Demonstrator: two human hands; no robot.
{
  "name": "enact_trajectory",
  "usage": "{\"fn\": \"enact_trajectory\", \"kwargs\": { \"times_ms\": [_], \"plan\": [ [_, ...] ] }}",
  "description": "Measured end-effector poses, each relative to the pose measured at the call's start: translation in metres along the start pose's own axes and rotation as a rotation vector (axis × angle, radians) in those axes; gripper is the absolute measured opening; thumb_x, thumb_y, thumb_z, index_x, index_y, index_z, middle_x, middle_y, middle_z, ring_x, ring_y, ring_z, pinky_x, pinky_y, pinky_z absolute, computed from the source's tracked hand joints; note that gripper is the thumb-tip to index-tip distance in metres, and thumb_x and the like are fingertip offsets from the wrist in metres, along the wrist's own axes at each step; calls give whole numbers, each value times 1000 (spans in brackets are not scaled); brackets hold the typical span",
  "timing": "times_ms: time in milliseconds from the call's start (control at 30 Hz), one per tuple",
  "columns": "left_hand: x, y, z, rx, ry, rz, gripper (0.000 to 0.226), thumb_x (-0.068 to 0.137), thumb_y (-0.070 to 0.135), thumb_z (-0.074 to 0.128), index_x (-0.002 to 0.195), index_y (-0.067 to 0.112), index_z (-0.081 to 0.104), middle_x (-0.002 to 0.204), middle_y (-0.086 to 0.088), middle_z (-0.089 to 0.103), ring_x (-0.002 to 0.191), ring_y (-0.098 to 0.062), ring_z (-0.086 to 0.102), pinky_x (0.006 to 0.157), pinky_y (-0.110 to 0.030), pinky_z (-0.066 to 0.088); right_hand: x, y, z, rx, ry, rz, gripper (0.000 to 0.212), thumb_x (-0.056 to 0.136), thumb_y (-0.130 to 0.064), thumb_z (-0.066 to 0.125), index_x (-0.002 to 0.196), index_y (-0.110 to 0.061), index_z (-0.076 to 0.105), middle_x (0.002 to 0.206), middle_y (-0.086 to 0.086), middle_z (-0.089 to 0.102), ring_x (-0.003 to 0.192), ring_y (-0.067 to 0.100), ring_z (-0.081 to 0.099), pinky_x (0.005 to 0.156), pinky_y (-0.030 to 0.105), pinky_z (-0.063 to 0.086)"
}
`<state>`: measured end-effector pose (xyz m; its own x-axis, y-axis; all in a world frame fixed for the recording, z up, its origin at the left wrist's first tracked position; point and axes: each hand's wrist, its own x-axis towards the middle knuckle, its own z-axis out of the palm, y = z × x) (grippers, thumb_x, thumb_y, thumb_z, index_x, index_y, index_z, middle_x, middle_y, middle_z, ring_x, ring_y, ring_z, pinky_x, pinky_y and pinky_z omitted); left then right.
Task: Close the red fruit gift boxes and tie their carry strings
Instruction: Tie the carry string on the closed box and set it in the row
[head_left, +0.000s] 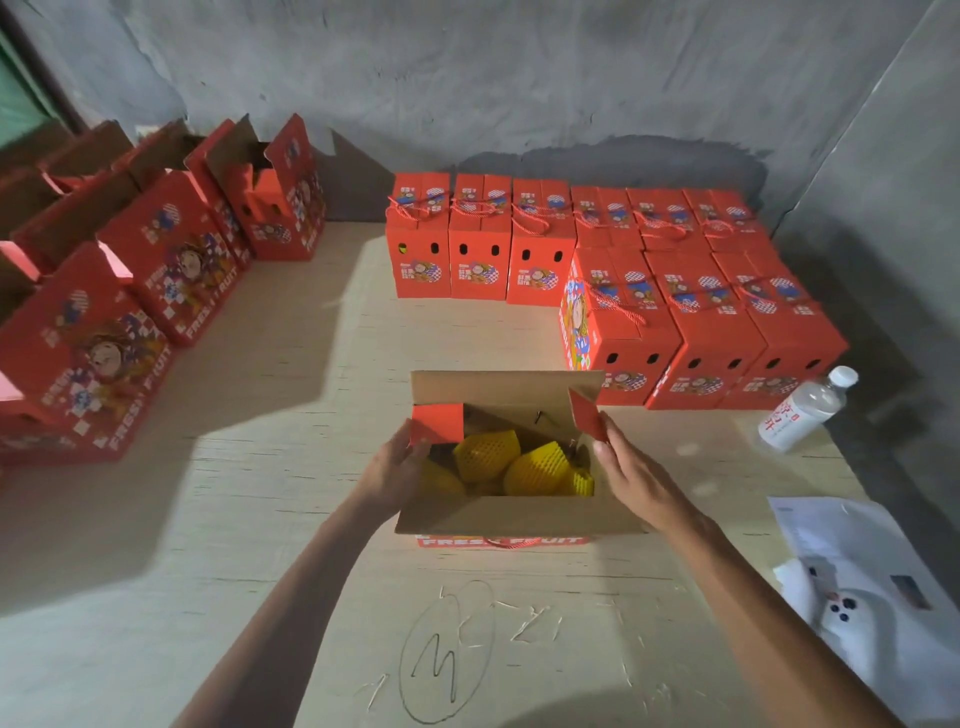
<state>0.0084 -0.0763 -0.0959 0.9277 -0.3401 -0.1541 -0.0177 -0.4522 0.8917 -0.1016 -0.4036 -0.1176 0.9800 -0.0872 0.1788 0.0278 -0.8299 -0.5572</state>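
Note:
An open red fruit gift box (506, 540) stands on the table in front of me, its brown flaps up. Inside lie several fruits in yellow foam netting (524, 465). My left hand (397, 470) holds the left side flap (436, 422), which is folded partly inward. My right hand (631, 473) touches the right side flap (587, 418) with straight fingers, and that flap leans inward too. The back flap (498, 387) stands upright. A bit of red carry string (498, 542) shows at the box's front edge.
Several closed, tied red boxes (691, 312) stand in rows at the back right. Open red boxes (171, 270) line the left side. A water bottle (802, 410) lies at the right, with white paper and a white object (862, 592) near the right edge.

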Motion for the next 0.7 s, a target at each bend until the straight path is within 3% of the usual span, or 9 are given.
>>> {"fn": "enact_trajectory", "kwargs": {
  "times_ms": [67, 167, 267, 333, 400, 467, 533, 600, 700],
  "plan": [
    [9, 1, 7, -62, -64, -67, 35, 108, 23, 47, 143, 18, 47, 122, 0, 62, 118, -25, 57, 94, -29, 43, -4, -1, 7, 190, -95, 138, 52, 112, -25, 35, 162, -16, 23, 153, -3, 40, 134, 17, 53, 107, 17, 42],
    [33, 4, 12, 19, -104, -173, 53, 103, 32, 58, 143, 8, 35, 133, -14, 53, 128, -33, 51, 102, -37, 41, -9, -5, 16, 362, -30, 238, 48, 111, -21, 33, 159, -16, 29, 159, -9, 29, 152, 15, 28, 110, 0, 20],
    [45, 7, 17, 343, -231, -362, 107, 92, 48, 70, 159, 6, -2, 150, -20, 33, 140, -39, 40, 110, -44, 37, -12, -7, 14, 313, 17, 252, 47, 110, -17, 39, 156, -12, 36, 157, 3, 40, 148, 26, 39, 110, 4, 28],
    [41, 4, 28, 615, -217, -371, 122, 91, 55, 67, 156, 3, -23, 159, -23, 20, 139, -41, 40, 107, -43, 39, -13, -8, 10, 239, 0, 262, 49, 109, -19, 42, 157, -14, 36, 140, 25, 58, 130, 38, 55, 108, 28, 46],
    [32, 1, 45, 748, -87, -313, 118, 94, 56, 59, 154, -4, -23, 159, -28, 17, 138, -44, 41, 106, -47, 41, -13, -10, 5, 175, -30, 293, 50, 109, -25, 42, 159, -21, 34, 115, 22, 66, 107, 30, 65, 90, 36, 54],
    [18, 1, 60, 759, 79, -272, 107, 96, 59, 49, 156, -3, -15, 163, -26, 15, 142, -43, 35, 107, -51, 41, -9, -12, -2, 187, -97, 345, 50, 110, -30, 41, 159, -27, 34, 101, 7, 69, 86, 8, 67, 72, 23, 51],
    [6, 0, 67, 717, 260, -166, 96, 97, 60, 44, 159, 2, 0, 163, -20, 23, 142, -39, 36, 103, -51, 44, 1, -15, -10, 207, -164, 409, 51, 110, -39, 37, 160, -27, 33, 113, -3, 69, 90, -4, 64, 73, 15, 45],
    [-1, 0, 69, 691, 351, -44, 84, 99, 56, 43, 161, 9, 12, 164, -14, 26, 143, -35, 36, 102, -51, 46, 14, -20, -8, 189, -167, 474, 55, 110, -46, 34, 158, -21, 36, 145, 1, 57, 128, 13, 57, 94, 22, 43],
    [5, -1, 67, 630, 342, -20, 73, 102, 58, 29, 161, 17, 16, 168, -8, 21, 148, -31, 32, 109, -51, 44, 22, -42, 13, 174, 36, 551, 41, 110, -37, 35, 140, -11, 44, 121, 10, 67, 94, 25, 67, 65, 27, 48]
  ]
}}
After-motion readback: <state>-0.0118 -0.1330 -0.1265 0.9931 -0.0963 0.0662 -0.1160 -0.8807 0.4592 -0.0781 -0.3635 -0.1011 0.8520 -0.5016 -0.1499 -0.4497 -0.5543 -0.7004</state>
